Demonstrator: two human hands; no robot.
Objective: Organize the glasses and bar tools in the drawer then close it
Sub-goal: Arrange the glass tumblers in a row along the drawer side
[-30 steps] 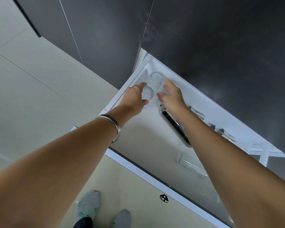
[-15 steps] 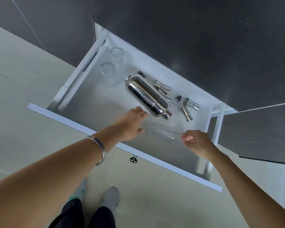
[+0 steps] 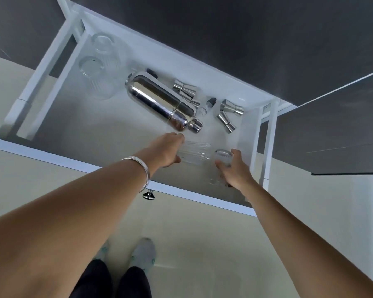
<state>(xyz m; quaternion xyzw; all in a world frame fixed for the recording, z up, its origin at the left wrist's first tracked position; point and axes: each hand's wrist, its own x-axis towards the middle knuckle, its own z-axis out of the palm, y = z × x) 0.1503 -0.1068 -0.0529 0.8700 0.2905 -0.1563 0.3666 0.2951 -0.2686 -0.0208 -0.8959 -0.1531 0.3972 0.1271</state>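
Your left hand [image 3: 167, 150] is curled around the base end of a ribbed glass [image 3: 193, 152] that lies on its side near the front of the open white drawer [image 3: 58, 117], thumb below and fingers above it. Your right hand [image 3: 235, 168] is closed around a second glass [image 3: 223, 157], whose rim faces you, just right of the first; the two glasses sit close together, and whether they touch is unclear. A silver bangle [image 3: 141, 168] circles your left wrist.

Farther in, a polished cocktail shaker [image 3: 159, 102] lies diagonally on the drawer floor, its cap end pointing near and right. Beyond it on the right lie steel jiggers [image 3: 229, 115], with another pair [image 3: 186, 90] close to the far wall, and a small dark-capped bottle [image 3: 207, 106] between the groups. Two more clear glasses [image 3: 97, 61] stand in the far left corner. The drawer's round knob [image 3: 148, 194] shows below its front edge.
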